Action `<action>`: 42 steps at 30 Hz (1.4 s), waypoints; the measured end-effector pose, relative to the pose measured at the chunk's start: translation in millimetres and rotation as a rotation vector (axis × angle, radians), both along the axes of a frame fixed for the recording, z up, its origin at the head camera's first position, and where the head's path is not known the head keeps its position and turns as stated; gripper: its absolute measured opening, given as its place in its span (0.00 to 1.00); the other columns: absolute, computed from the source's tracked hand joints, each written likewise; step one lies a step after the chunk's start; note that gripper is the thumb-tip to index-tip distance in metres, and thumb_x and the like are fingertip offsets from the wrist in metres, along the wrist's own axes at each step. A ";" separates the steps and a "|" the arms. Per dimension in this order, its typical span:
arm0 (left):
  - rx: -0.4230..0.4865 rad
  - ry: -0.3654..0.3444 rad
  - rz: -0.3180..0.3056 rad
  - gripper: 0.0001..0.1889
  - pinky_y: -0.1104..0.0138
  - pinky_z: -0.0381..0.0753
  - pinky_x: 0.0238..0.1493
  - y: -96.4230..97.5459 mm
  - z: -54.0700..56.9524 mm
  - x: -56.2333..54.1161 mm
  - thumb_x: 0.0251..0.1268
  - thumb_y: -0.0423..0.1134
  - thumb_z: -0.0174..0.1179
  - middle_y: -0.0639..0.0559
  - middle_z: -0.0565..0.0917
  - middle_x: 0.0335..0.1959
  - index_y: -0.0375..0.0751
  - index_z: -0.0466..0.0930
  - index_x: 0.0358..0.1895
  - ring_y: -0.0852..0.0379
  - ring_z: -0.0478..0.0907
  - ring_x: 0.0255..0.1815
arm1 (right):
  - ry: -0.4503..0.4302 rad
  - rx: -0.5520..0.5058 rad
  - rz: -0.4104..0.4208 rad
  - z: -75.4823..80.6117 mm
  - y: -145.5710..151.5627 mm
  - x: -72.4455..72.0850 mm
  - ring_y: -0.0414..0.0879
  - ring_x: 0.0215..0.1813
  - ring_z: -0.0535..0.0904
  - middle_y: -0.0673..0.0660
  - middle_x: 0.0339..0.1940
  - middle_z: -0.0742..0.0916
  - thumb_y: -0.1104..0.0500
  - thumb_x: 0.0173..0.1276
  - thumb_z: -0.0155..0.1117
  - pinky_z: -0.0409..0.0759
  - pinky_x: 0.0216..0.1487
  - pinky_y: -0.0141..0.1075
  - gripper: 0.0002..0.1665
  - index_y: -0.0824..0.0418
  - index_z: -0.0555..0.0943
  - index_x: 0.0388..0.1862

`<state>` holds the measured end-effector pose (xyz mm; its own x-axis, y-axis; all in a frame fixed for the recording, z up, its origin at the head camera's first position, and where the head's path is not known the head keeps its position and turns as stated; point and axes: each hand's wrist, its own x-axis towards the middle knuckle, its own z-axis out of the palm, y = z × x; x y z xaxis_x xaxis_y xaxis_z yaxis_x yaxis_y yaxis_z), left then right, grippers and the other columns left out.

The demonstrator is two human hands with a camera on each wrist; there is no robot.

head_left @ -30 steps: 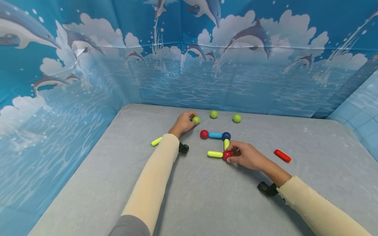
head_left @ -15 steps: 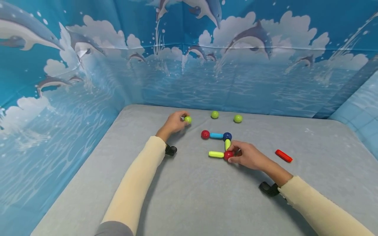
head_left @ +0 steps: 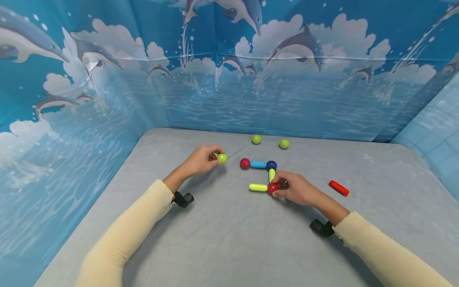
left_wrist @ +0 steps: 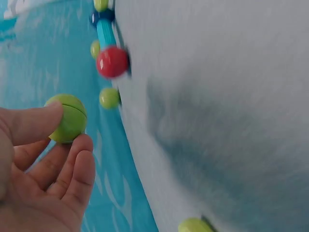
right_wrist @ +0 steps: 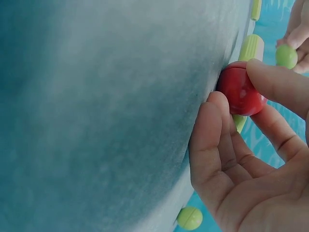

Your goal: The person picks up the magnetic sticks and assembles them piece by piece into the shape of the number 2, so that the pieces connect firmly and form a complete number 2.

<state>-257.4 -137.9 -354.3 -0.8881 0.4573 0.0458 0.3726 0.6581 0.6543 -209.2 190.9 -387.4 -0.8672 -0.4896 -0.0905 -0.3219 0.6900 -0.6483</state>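
Note:
My left hand (head_left: 201,161) pinches a green ball (left_wrist: 72,118) between thumb and fingers, raised off the grey surface in the left wrist view. My right hand (head_left: 295,189) grips a red ball (right_wrist: 240,89) low at the surface. A yellow rod (head_left: 258,187) points left from that ball, and another yellow rod (head_left: 272,174) runs back to a dark blue ball (head_left: 271,165). From there a light blue rod (head_left: 258,164) leads left to a second red ball (head_left: 245,163). Together these pieces form an open-sided shape.
Two loose green balls, one (head_left: 256,139) left of the other (head_left: 284,144), lie near the back edge. Off to the right is a red rod (head_left: 338,188). A yellow-green piece (left_wrist: 194,225) shows at the left wrist view's bottom. A dolphin-print curtain (head_left: 229,95) encloses the back and sides.
My left hand has carried the green ball leftward, then toward me, away from the back edge. My right hand keeps hold of the red ball, nearly still.

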 end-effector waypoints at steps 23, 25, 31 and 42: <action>0.063 -0.083 -0.044 0.16 0.68 0.83 0.42 6.5 -19.3 44.5 0.64 0.31 0.65 0.44 0.84 0.53 0.40 0.80 0.55 0.52 0.84 0.47 | -0.012 -0.008 0.005 -0.2 0.4 -0.8 0.47 0.42 0.79 0.60 0.45 0.85 0.60 0.64 0.70 0.79 0.38 0.35 0.12 0.57 0.77 0.44; 0.057 -0.092 -0.038 0.16 0.69 0.83 0.40 8.9 -20.6 45.2 0.64 0.31 0.65 0.44 0.84 0.53 0.40 0.80 0.55 0.53 0.84 0.47 | -0.011 -0.009 0.005 0.0 0.3 -0.5 0.47 0.41 0.79 0.60 0.45 0.85 0.61 0.64 0.70 0.79 0.38 0.35 0.12 0.57 0.77 0.44; 0.048 -0.119 -0.008 0.16 0.70 0.81 0.34 16.7 -26.8 45.4 0.64 0.31 0.66 0.46 0.85 0.53 0.42 0.81 0.54 0.54 0.84 0.46 | -0.014 -0.009 0.003 0.8 -0.1 0.1 0.47 0.42 0.79 0.59 0.45 0.85 0.60 0.64 0.71 0.79 0.38 0.35 0.12 0.57 0.78 0.44; 0.026 -0.120 0.044 0.16 0.70 0.79 0.31 30.2 -34.4 38.9 0.63 0.30 0.66 0.48 0.85 0.51 0.44 0.82 0.53 0.57 0.82 0.43 | -0.019 -0.010 -0.004 0.1 -0.6 0.8 0.46 0.41 0.79 0.59 0.44 0.85 0.60 0.64 0.71 0.79 0.37 0.35 0.12 0.57 0.78 0.44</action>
